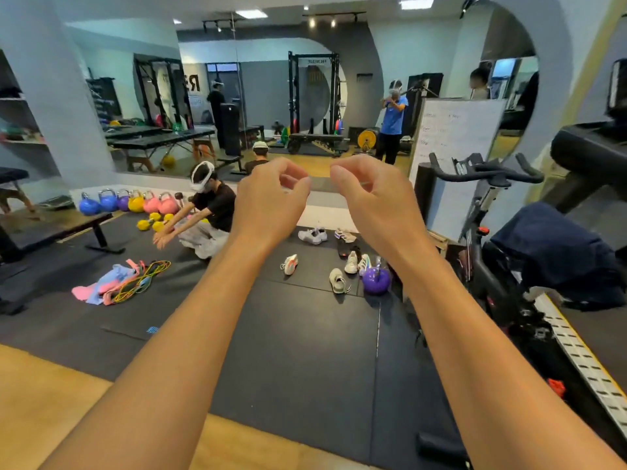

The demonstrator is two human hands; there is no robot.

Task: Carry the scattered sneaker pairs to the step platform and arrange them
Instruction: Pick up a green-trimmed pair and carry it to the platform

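While left hand (271, 195) and right hand (369, 198) are raised empty, fingers loosely curled, sneakers (351, 262) must first be reached.

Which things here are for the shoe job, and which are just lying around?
For the job: white sneakers, orange-and-white sneaker, beige sneaker, left hand, right hand.
Just lying about: purple kettlebell, stretchy bands, yellow dumbbells, exercise bike.
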